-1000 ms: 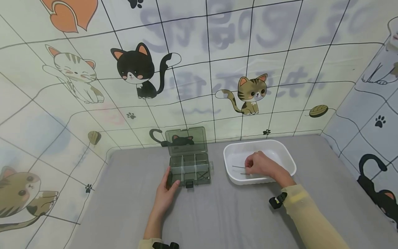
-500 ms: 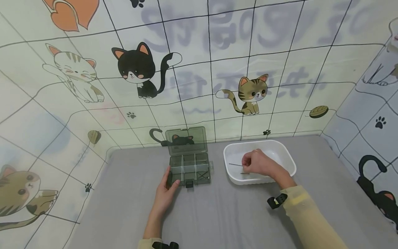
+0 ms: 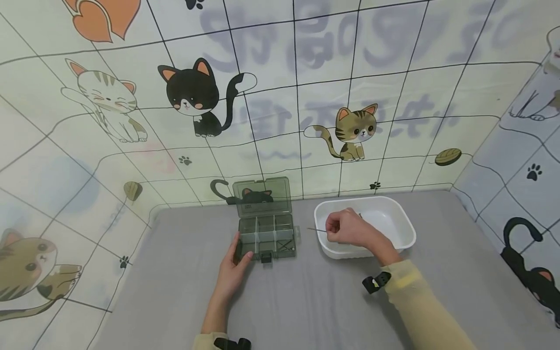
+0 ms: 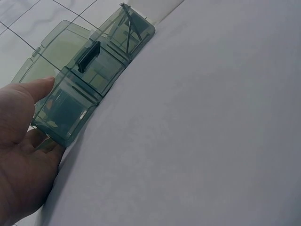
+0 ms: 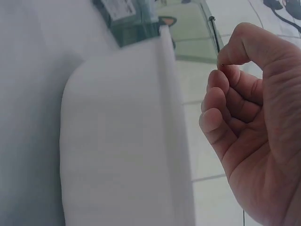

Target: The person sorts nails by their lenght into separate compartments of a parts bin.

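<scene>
In the head view a green translucent compartment box (image 3: 248, 238) stands with its lid (image 3: 264, 198) raised. My left hand (image 3: 234, 270) grips its left front corner, thumb over the front edge and fingers at the side. Several nails (image 4: 130, 29) lie crossed in its front right compartment. My right hand (image 3: 347, 228) pinches a thin nail (image 5: 215, 34) between thumb and forefinger, with the other fingers curled. The nail's headed end points left past the rim of the white tray (image 3: 345, 253), over the gap beside the box. Part of the nail is hidden by the fingertips.
A dark tip (image 3: 360, 215) shows inside the tray behind my right hand. Grey cloth (image 3: 302, 301) covers the table. Right behind the box and tray rises a wall sheet (image 3: 271, 155) printed with cats and a grid.
My right hand has moved left and slightly up with the nail, from the tray's interior to its left rim. My left hand and the box stay put.
</scene>
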The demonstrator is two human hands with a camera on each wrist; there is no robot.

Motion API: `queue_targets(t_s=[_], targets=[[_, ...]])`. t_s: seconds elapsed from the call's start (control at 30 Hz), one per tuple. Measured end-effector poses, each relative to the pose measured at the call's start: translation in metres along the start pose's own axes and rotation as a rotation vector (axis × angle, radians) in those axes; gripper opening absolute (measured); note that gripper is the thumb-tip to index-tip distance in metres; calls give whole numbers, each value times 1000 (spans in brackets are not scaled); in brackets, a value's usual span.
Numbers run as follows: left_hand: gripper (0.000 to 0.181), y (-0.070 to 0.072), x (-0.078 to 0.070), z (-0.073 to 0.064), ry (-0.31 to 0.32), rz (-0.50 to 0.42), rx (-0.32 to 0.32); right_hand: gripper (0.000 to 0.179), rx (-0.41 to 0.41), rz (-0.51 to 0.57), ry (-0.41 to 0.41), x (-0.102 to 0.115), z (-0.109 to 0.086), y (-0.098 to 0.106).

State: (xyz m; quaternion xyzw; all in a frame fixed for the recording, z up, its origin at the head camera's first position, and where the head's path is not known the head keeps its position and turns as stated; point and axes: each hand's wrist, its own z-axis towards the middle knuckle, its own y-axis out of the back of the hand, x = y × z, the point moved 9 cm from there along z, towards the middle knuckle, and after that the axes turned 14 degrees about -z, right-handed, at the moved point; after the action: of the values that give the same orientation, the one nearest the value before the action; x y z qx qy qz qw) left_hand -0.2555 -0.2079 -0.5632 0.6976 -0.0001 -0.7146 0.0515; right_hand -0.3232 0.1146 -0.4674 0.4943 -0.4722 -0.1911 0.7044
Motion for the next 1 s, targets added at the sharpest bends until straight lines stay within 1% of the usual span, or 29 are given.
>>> queue_targets(t_s=[0.1,0.27,0.5,0.73,0.9,1.0], targets=[[75,0,0,0,1,-3,2,9,-11,-1,24,12,3,-2],[75,0,-1,0,-5,-11,7,10,-18,12,49,23,9,-8],[74,0,-1,0,-3,-1,4,13,-88,40,98,35,13,-12],[74,0,-1,0,-2,3,3,13,-87,67,93,42,17,-20],[74,-1,-1,0,-7,-2,3,14,-77,53,98,44,22,-27],[74,-1,-1,0,-6,-3,-2,14,-98,31,122,48,26,-28]])
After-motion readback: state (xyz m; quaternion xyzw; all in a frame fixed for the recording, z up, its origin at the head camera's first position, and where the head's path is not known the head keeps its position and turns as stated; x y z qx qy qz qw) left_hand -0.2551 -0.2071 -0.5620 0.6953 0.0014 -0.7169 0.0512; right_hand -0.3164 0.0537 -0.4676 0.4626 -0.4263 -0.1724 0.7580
